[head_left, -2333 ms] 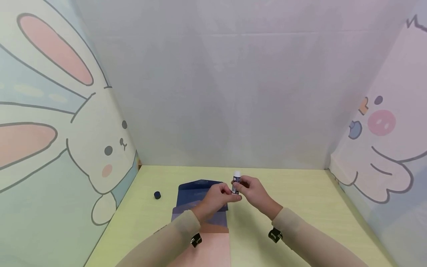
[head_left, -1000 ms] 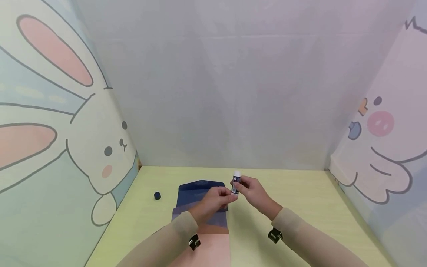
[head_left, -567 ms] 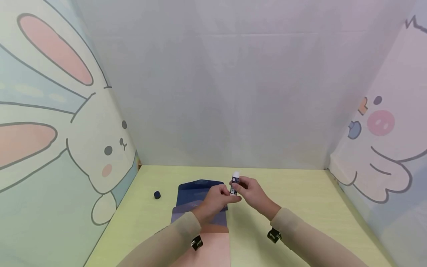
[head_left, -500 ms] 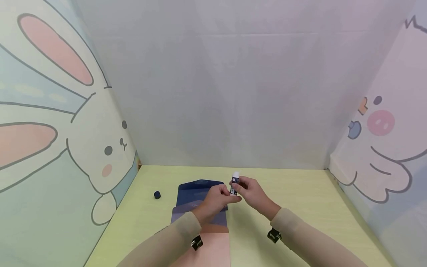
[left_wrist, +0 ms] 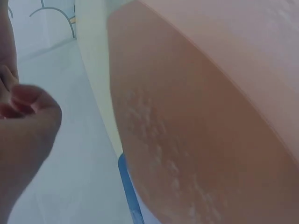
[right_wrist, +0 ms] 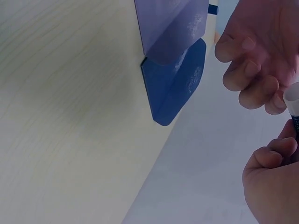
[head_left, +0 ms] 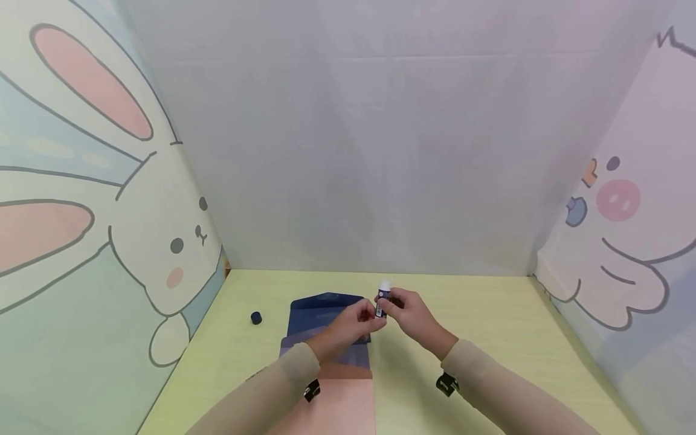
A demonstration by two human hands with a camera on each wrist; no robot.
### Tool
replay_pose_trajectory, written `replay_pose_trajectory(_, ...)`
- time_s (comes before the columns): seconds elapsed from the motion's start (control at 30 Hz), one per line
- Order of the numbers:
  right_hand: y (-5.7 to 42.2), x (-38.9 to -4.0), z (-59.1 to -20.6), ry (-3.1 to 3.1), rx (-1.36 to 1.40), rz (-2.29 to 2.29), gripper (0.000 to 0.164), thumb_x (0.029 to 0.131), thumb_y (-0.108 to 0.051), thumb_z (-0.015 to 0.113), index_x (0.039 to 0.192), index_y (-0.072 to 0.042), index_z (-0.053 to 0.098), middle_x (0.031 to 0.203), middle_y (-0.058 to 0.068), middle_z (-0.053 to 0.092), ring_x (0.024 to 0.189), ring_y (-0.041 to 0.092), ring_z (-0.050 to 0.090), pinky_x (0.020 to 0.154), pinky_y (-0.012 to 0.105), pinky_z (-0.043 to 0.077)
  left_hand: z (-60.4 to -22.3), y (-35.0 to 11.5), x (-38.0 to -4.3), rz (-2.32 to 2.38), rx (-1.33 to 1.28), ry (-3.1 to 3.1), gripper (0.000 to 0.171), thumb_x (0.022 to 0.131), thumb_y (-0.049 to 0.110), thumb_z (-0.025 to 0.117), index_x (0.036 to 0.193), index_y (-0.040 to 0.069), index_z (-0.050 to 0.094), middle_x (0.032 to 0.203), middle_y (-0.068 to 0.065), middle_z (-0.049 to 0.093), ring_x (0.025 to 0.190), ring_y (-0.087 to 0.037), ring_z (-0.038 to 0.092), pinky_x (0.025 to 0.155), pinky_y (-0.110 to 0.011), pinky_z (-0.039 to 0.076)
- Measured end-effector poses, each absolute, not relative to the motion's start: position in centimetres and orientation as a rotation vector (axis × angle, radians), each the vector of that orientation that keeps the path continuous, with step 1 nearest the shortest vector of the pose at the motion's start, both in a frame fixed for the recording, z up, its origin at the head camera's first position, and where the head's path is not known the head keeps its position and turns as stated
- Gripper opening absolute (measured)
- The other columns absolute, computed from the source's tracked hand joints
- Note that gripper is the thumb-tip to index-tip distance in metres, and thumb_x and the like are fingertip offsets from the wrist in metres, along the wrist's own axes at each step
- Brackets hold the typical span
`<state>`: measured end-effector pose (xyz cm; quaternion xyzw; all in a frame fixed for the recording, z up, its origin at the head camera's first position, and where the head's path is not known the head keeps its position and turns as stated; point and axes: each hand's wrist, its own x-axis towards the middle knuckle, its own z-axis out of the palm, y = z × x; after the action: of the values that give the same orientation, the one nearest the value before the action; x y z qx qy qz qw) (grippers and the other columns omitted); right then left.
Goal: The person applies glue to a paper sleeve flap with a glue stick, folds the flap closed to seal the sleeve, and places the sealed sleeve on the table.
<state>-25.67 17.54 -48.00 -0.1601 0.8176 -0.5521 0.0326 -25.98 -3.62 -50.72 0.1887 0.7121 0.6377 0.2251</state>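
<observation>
My right hand (head_left: 415, 314) holds a dark blue glue stick (head_left: 383, 302) upright above the table, its white end up. At its lower end are the thumb and fingers of my left hand (head_left: 348, 329), pinching the base. In the right wrist view the white base (right_wrist: 292, 98) shows beside the curled left fingers. Beneath the left hand lie overlapping envelopes: a blue one (head_left: 310, 321) at the back, a purple one (head_left: 356, 356) in the middle and a pink one (head_left: 348, 405) in front. Whitish smears mark the pink envelope's brownish flap (left_wrist: 154, 126) and the other flaps.
A small dark blue cap (head_left: 256, 318) sits on the pale yellow table (head_left: 489, 338), left of the envelopes. A grey wall (head_left: 348, 181) stands behind the table. Side walls with cartoon animals rise at left and right.
My left thumb, stretched out past the stick's base half a second ago, has drawn back left. The left wrist has shifted slightly left. The right hand stays almost still with the glue stick.
</observation>
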Motion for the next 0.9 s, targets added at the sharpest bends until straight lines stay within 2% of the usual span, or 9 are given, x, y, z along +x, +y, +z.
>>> replay_pose_trajectory(0.07,17.6,-25.7,-48.1,2.504,-0.485,-1.717,0.029,0.11,-0.025,0.065,0.124,-0.001,0.073,0.128,0.023,0.076,0.107,0.014,0.07,0.091,0.023,0.057,-50.8,-3.9,-26.2,1.723,0.542,1.924,0.037,0.106,0.044,0.069,0.115,0.01,0.056,0.094,0.0,0.054,0.082,-0.022,0.048,0.078,-0.037,0.046)
replay_pose_trajectory(0.2,17.7,-25.8,-48.1,2.483,-0.474,-1.741,0.029,0.109,-0.025,0.066,0.125,-0.001,0.073,0.126,0.023,0.076,0.102,0.015,0.069,0.089,0.026,0.057,-50.8,-4.3,-26.6,1.691,0.556,1.803,0.041,0.111,0.043,0.06,0.13,0.007,0.059,0.103,-0.001,0.057,0.096,-0.023,0.052,0.085,-0.036,0.048)
replay_pose_trajectory(0.4,17.6,-25.7,-48.1,2.422,-0.458,-1.787,0.032,0.11,-0.026,0.066,0.127,0.0,0.072,0.123,0.019,0.076,0.097,0.015,0.068,0.084,0.025,0.058,-51.0,-4.7,-27.0,1.71,0.562,1.643,0.04,0.115,0.031,0.051,0.143,0.004,0.063,0.107,-0.001,0.058,0.099,-0.021,0.051,0.086,-0.035,0.047)
replay_pose_trajectory(0.6,17.6,-25.5,-48.1,2.393,-0.463,-1.779,0.034,0.111,-0.027,0.063,0.132,-0.002,0.071,0.132,0.017,0.075,0.119,0.014,0.071,0.097,0.022,0.056,-51.3,-4.6,-27.1,1.744,0.555,1.654,0.038,0.115,0.026,0.054,0.139,-0.002,0.065,0.097,-0.001,0.058,0.086,-0.018,0.049,0.083,-0.035,0.045)
replay_pose_trajectory(0.7,17.7,-25.6,-48.2,2.408,-0.483,-1.768,0.034,0.112,-0.028,0.061,0.132,-0.002,0.07,0.132,0.018,0.075,0.122,0.019,0.072,0.096,0.024,0.057,-51.2,-4.5,-26.9,1.759,0.555,1.731,0.037,0.113,0.027,0.059,0.131,-0.005,0.066,0.092,0.001,0.057,0.08,-0.018,0.048,0.08,-0.035,0.045)
replay_pose_trajectory(0.9,17.8,-25.6,-48.1,2.451,-0.531,-1.741,0.034,0.112,-0.028,0.061,0.129,-0.001,0.071,0.131,0.019,0.076,0.121,0.021,0.072,0.096,0.022,0.057,-51.1,-4.0,-26.5,1.816,0.499,1.937,0.031,0.103,0.035,0.076,0.111,0.005,0.077,0.084,0.005,0.057,0.074,-0.017,0.049,0.074,-0.035,0.045)
